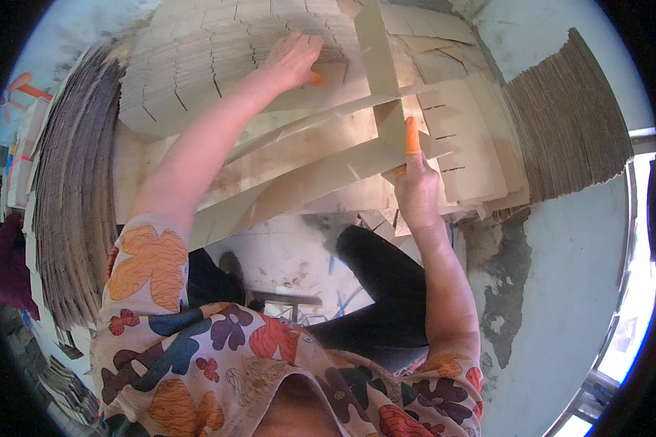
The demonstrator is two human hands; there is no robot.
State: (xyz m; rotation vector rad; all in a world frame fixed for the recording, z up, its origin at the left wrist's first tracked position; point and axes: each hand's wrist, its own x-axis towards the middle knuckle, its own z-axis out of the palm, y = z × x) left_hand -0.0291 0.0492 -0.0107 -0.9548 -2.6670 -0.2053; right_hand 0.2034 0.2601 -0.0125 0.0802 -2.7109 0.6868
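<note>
Between both hands (pixel 357 116) lie slotted cardboard strips (pixel 306 156).

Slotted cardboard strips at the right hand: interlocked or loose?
Interlocked: one slotted cardboard strip stands crosswise in the long strips, pinched at the crossing by the right hand.

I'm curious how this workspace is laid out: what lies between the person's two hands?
In the head view, slotted cardboard strips span the stretch between the left hand and the right hand, crossed by an upright cardboard strip. No bare gap shows.
</note>
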